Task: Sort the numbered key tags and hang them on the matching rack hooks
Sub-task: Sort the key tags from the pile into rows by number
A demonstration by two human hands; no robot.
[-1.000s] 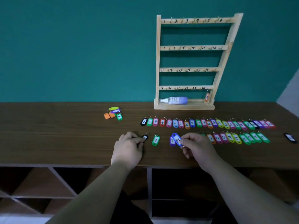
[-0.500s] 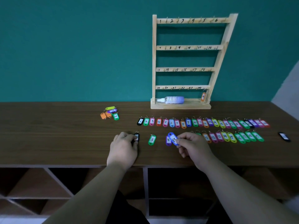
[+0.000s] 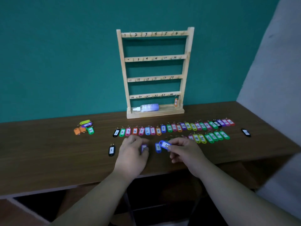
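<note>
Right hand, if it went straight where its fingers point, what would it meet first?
Probably the blue tag lying on the table, just left of the held tag in the right hand.

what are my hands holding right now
Left hand: pinches a blurred tag, colour unclear.
Right hand: pinches a blue tag.

Both reach forward, knuckles up. The left grip (image 3: pixel 132 154) curls its fingers round a small purplish plastic tag (image 3: pixel 144 147); the right grip (image 3: pixel 185 152) pinches a blue plastic tag (image 3: pixel 164 144).
</note>
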